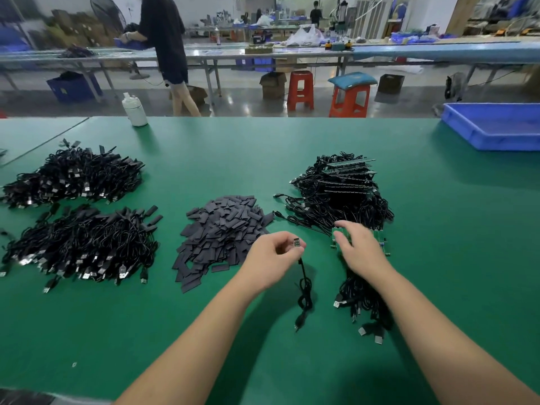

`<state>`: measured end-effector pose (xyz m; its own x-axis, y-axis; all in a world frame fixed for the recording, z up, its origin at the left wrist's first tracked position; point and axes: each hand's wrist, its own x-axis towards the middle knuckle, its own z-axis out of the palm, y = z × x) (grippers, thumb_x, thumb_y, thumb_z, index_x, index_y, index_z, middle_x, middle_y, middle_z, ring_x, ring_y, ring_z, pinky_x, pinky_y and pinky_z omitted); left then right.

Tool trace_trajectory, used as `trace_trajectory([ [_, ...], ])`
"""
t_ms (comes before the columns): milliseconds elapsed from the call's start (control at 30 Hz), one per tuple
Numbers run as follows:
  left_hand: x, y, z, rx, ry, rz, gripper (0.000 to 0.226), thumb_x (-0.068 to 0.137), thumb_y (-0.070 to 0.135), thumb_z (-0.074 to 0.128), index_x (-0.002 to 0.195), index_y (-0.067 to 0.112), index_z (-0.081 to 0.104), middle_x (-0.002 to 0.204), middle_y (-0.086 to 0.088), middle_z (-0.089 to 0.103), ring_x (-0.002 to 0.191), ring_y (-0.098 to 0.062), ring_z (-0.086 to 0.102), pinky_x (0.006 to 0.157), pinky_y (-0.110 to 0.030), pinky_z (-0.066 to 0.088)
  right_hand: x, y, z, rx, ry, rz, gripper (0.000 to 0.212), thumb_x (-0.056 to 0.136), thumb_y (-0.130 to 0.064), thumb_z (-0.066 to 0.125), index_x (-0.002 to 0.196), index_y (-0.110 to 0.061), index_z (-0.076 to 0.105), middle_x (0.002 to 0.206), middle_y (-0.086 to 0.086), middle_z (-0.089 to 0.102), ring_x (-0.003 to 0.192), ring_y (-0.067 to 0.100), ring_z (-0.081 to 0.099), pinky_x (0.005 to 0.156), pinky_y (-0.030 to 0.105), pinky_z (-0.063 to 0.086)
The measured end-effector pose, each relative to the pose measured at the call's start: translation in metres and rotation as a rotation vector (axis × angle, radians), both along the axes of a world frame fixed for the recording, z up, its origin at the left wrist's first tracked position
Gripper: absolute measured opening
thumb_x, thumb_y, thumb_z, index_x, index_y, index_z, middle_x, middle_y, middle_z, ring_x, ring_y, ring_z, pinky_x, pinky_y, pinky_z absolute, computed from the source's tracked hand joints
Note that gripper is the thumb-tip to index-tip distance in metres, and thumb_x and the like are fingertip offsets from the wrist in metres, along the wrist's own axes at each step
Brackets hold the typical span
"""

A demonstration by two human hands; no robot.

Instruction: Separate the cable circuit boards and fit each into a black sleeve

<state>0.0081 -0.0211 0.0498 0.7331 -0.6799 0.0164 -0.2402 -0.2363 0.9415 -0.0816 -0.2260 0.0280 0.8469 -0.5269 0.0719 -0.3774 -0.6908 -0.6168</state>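
**On the green worktop: cables, boards and sleeves**

Across the green worktop (204, 159), stock lies in heaps. Toward the left edge: two piles of black cables (73, 173), one behind the other, the nearer pile (81, 247) with sleeved ends. At the middle: a heap of flat black sleeves (219, 232). Right of it: a pile of cables with joined board strips (342, 185) stacked on top. At the far right corner: a blue plastic tray (493, 127). At the far edge, left of centre: a white bottle (135, 110).

Beyond the worktop: a workshop floor with long tables, red stools (300, 89), cardboard boxes, blue crates, and a person in dark clothes (166, 39) standing at a table.

Left hand (273, 252): fingers curled, pinching a small circuit board (296, 242) at the fingertips; its black cable (304, 287) hangs down and coils on the worktop.

Right hand (359, 247): fingers bent down over a strip of green circuit boards (380, 236) at the near side of the right pile. Whether it grips the strip cannot be told. That strip's cables (362, 299) trail toward the near edge, USB plugs showing.
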Motion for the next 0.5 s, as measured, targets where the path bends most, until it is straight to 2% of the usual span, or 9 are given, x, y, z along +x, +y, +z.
trace_trajectory([
  [33, -0.001, -0.002, 0.003, -0.014, -0.019, 0.012, 0.011, 0.088, 0.024, 0.066, 0.081, 0.030, 0.071, 0.065, 0.010, 0.059, 0.061, -0.009, 0.049, 0.062, -0.029, 0.047, 0.003, 0.016, 0.006, 0.229, -0.042, 0.037, 0.037, 0.106, -0.037, 0.039, 0.131, -0.019, 0.058, 0.126, -0.004, 0.065, 0.123, 0.016, 0.056, 0.099, 0.029, 0.045],
  [100, 0.000, -0.005, 0.006, -0.041, -0.025, 0.051, 0.010, 0.088, 0.018, 0.066, 0.084, 0.025, 0.071, 0.065, 0.008, 0.059, 0.061, -0.011, 0.052, 0.061, -0.027, 0.048, 0.008, 0.047, 0.016, 0.772, -0.076, 0.122, 0.045, 0.107, -0.043, 0.031, 0.122, -0.016, 0.063, 0.098, -0.007, 0.075, 0.094, 0.010, 0.071, 0.077, 0.019, 0.053],
  [133, 0.001, -0.005, 0.006, -0.061, -0.009, 0.078, 0.010, 0.088, 0.015, 0.066, 0.084, 0.022, 0.071, 0.065, 0.006, 0.062, 0.061, -0.011, 0.055, 0.058, -0.023, 0.049, 0.010, 0.060, 0.018, 0.955, -0.091, 0.156, 0.046, 0.107, -0.043, 0.032, 0.120, -0.014, 0.065, 0.090, -0.004, 0.076, 0.082, 0.011, 0.072, 0.068, 0.018, 0.053],
  [167, 0.002, -0.004, 0.007, -0.082, 0.019, 0.109, 0.008, 0.089, 0.012, 0.066, 0.084, 0.017, 0.070, 0.063, 0.006, 0.063, 0.059, -0.009, 0.058, 0.056, -0.020, 0.048, 0.011, 0.070, 0.018, 1.053, -0.115, 0.182, 0.044, 0.107, -0.040, 0.036, 0.119, -0.011, 0.066, 0.092, 0.002, 0.076, 0.076, 0.015, 0.072, 0.063, 0.020, 0.053],
  [200, 0.004, -0.002, 0.006, -0.106, 0.056, 0.141, 0.007, 0.089, 0.010, 0.066, 0.084, 0.014, 0.070, 0.062, 0.007, 0.064, 0.058, -0.007, 0.060, 0.054, -0.017, 0.047, 0.013, 0.079, 0.017, 1.082, -0.143, 0.192, 0.038, 0.106, -0.035, 0.042, 0.116, -0.009, 0.068, 0.097, 0.007, 0.076, 0.071, 0.018, 0.071, 0.060, 0.022, 0.053],
  [267, 0.010, 0.004, 0.004, -0.145, 0.133, 0.193, 0.006, 0.089, 0.008, 0.065, 0.085, 0.011, 0.069, 0.064, 0.004, 0.066, 0.060, -0.008, 0.063, 0.051, -0.015, 0.045, 0.016, 0.091, 0.014, 1.022, -0.186, 0.166, 0.024, 0.102, -0.024, 0.052, 0.108, -0.009, 0.070, 0.099, 0.007, 0.075, 0.058, 0.014, 0.063, 0.052, 0.021, 0.047],
  [333, 0.017, 0.011, -0.003, -0.098, 0.147, 0.210, 0.005, 0.088, 0.014, 0.067, 0.084, 0.014, 0.071, 0.071, 0.000, 0.067, 0.067, -0.013, 0.061, 0.059, -0.022, 0.046, 0.021, 0.100, 0.005, 0.993, -0.215, 0.103, 0.015, 0.099, -0.017, 0.058, 0.098, -0.010, 0.072, 0.090, 0.004, 0.075, 0.049, 0.008, 0.050, 0.044, 0.019, 0.040],
  [433, 0.029, 0.024, -0.015, -0.075, 0.261, 0.197, 0.011, 0.088, 0.024, 0.069, 0.086, 0.014, 0.074, 0.066, 0.007, 0.063, 0.070, -0.015, 0.053, 0.070, -0.035, 0.049, 0.025, 0.109, -0.006, 1.079, -0.234, 0.029, 0.011, 0.095, -0.012, 0.062, 0.094, -0.006, 0.071, 0.079, 0.001, 0.072, 0.046, 0.006, 0.042, 0.039, 0.018, 0.033],
  [500, 0.041, 0.037, -0.027, -0.051, 0.249, 0.252, 0.011, 0.090, 0.027, 0.068, 0.087, 0.018, 0.075, 0.067, 0.013, 0.066, 0.071, -0.013, 0.059, 0.070, -0.028, 0.053, 0.025, 0.114, -0.013, 1.142, -0.187, 0.001, 0.012, 0.094, -0.012, 0.064, 0.097, -0.002, 0.071, 0.077, 0.001, 0.072, 0.045, 0.006, 0.041, 0.039, 0.019, 0.032],
])
